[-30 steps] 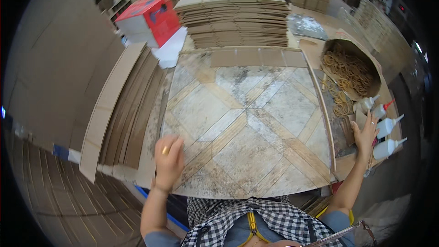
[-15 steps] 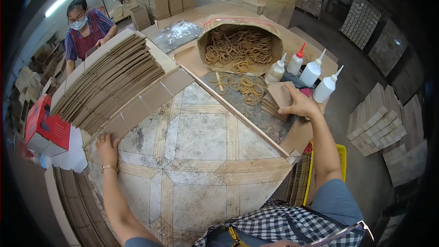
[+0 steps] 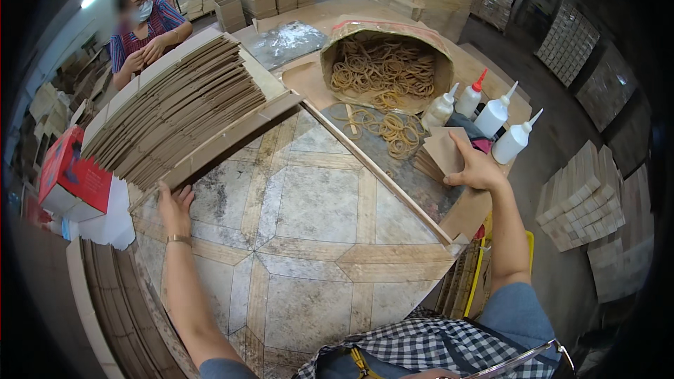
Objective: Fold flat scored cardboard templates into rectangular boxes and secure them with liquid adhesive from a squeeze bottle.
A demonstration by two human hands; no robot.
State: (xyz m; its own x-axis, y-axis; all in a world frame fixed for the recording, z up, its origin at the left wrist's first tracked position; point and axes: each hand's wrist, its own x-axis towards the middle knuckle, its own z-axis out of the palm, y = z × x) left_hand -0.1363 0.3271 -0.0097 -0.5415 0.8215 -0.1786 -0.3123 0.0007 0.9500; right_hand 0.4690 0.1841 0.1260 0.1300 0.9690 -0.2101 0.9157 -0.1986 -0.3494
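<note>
My left hand (image 3: 175, 210) grips the near end of a long brown board strip (image 3: 228, 142), with its thumb on top. The strip is tilted, casting a dark shadow on the worktop (image 3: 316, 203). Its far end lies by the corner of a thin wooden batten (image 3: 379, 174). Over at the right, my right hand (image 3: 479, 170) pinches a small square brown board (image 3: 447, 149) between thumb and fingers. That board sits over a small pile of similar pieces (image 3: 427, 166).
Tall stacked brown strips (image 3: 175, 109) stand at the left, by a red box (image 3: 74, 172). A sack of rubber bands (image 3: 382, 70) and several white glue bottles (image 3: 496, 116) line the far side. A masked co-worker (image 3: 144, 31) stands beyond the stack. A yellow crate (image 3: 528, 253) is at lower right.
My left hand has gone from lying beside the strip to gripping its end, and the strip has tilted up. My right hand has turned the small board slightly. The co-worker's hands have come together.
</note>
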